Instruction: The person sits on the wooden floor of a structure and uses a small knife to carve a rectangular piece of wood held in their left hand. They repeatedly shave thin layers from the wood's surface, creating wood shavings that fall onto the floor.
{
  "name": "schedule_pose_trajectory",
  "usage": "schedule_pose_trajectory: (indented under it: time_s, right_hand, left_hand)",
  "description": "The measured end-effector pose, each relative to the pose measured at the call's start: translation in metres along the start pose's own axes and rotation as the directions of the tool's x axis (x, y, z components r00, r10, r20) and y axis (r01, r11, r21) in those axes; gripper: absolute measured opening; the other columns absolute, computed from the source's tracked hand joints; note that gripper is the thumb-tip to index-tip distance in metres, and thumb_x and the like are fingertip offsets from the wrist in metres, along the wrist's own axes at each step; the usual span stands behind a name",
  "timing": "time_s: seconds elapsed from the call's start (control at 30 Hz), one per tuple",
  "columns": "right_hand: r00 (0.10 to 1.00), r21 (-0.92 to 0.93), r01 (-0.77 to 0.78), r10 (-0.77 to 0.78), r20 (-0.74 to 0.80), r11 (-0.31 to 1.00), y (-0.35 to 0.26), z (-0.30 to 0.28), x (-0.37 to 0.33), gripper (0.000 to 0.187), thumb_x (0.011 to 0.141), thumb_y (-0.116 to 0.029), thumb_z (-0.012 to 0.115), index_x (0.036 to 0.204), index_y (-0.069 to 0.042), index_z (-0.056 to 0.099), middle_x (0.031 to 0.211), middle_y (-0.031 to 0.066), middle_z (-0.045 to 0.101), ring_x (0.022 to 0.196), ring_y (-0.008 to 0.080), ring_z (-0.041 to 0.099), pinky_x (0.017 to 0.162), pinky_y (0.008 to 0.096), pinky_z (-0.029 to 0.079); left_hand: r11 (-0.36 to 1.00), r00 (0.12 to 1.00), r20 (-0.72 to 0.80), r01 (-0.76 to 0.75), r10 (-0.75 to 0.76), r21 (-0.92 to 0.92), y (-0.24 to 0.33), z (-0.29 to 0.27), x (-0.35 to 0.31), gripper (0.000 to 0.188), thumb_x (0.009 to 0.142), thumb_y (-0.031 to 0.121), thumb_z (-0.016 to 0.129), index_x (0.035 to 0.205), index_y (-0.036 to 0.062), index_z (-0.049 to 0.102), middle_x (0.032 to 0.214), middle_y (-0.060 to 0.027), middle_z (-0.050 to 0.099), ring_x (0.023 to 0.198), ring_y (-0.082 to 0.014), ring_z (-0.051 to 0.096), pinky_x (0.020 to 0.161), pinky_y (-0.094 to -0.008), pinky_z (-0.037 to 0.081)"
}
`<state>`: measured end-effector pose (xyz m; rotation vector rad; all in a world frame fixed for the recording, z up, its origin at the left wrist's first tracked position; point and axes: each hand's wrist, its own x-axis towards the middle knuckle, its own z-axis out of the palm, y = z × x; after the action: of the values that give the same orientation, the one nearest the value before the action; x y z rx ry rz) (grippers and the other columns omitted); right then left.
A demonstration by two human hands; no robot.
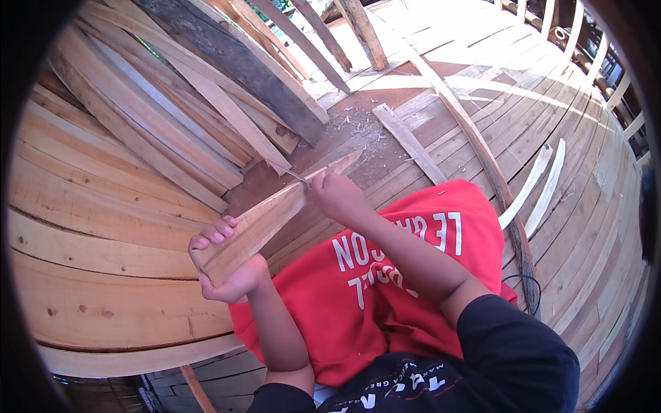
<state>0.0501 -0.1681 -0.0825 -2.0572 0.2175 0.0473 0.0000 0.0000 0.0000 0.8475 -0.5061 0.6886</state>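
Observation:
A long, tapering piece of pale wood (265,224) lies slantwise in front of me, its narrow tip pointing away to the right. At its broad near end, my left hand (231,265) is wrapped round it, thumb on one side and fingers on the other. My right hand (339,196) is closed in a fist beside the wood's narrower half. From that fist a thin dark blade (296,176), seemingly a knife's, crosses the upper edge of the wood. The handle is hidden in my fingers. Red cloth (317,289) covers my lap below the wood.
Curved wooden planking (103,275) rises on the left, with several boards (172,96) leaning over it. Shavings (361,131) litter the plank floor (585,227). A short board (410,144), a long wooden strip (475,131) and two pale curved pieces (547,186) lie to the right.

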Motion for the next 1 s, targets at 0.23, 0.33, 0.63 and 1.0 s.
schedule_pose_trajectory:
  time_s: [0.23,0.33,0.63,1.0]
  right_hand:
    - [0.996,-0.284,-0.042,0.018,-0.085,0.958,0.150,0.003,0.068,0.046,0.091,-0.027,0.033,0.100,0.007,0.063,0.105,0.0295,0.062,0.100,0.0464,0.060,0.089,0.0527,0.046]
    - [0.999,-0.160,-0.034,0.034,-0.008,0.987,0.095,0.010,0.048,0.048,0.092,-0.028,0.032,0.102,0.009,0.061,0.107,0.0301,0.061,0.102,0.0469,0.059,0.090,0.0526,0.046]
    - [0.991,0.047,-0.127,0.129,-0.043,0.991,0.073,0.014,0.054,0.056,0.093,-0.034,0.031,0.096,0.012,0.062,0.099,0.0346,0.061,0.101,0.0487,0.058,0.091,0.0516,0.045]
    - [0.991,0.039,-0.092,0.095,-0.092,0.995,0.086,0.011,0.068,0.056,0.092,-0.036,0.033,0.098,0.011,0.062,0.104,0.0365,0.059,0.104,0.0488,0.057,0.094,0.0508,0.044]
  left_hand:
    - [0.999,0.998,0.059,0.034,-0.034,-0.004,0.000,0.006,-0.005,0.041,0.077,0.044,0.039,0.091,0.0059,0.047,0.076,-0.0107,0.048,0.071,-0.0250,0.047,0.076,-0.0447,0.041]
    - [1.000,0.992,0.123,0.012,-0.012,-0.002,0.006,0.000,-0.001,0.042,0.077,0.044,0.040,0.091,0.0059,0.047,0.077,-0.0108,0.048,0.072,-0.0250,0.048,0.076,-0.0447,0.041]
    - [1.000,0.998,-0.059,0.030,-0.030,0.007,0.001,-0.010,0.012,0.038,0.075,0.042,0.039,0.090,0.0076,0.045,0.077,-0.0090,0.045,0.072,-0.0247,0.046,0.077,-0.0439,0.040]
    - [0.998,0.998,0.034,0.053,-0.052,-0.025,-0.001,0.000,0.011,0.037,0.072,0.040,0.038,0.090,0.0074,0.044,0.078,-0.0093,0.044,0.073,-0.0244,0.045,0.077,-0.0423,0.040]
